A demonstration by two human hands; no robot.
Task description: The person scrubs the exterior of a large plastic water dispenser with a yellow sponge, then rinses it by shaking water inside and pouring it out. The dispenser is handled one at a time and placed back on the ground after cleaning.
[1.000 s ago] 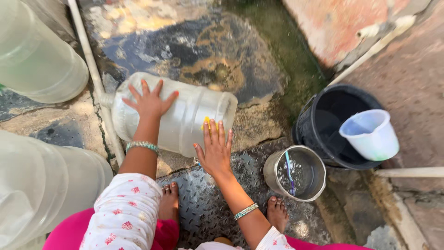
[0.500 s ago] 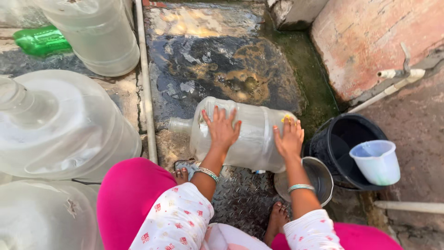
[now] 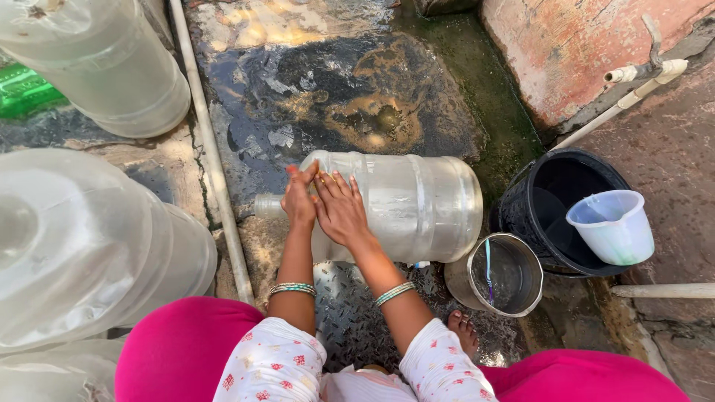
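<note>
A large clear plastic water jug (image 3: pixel 406 205) lies on its side on the wet stone floor, its neck pointing left. Both my hands rest on its shoulder near the neck. My left hand (image 3: pixel 298 199) lies closest to the neck, fingers together. My right hand (image 3: pixel 341 208) presses flat on the jug right beside it, fingers slightly spread. Bangles circle both wrists. My bare toes show below the jug.
A steel pot (image 3: pixel 500 274) with water stands right of my hands. A black bucket (image 3: pixel 555 205) holds a pale plastic mug (image 3: pixel 612 227). Large clear jugs (image 3: pixel 82 246) crowd the left, one more (image 3: pixel 104 63) at top left. A white pipe (image 3: pixel 212 156) runs along the floor; a tap (image 3: pixel 642 67) sits at right.
My right hand has moved from the jug's base end to its shoulder, beside my left hand. The jug now lies lower and more central in view.
</note>
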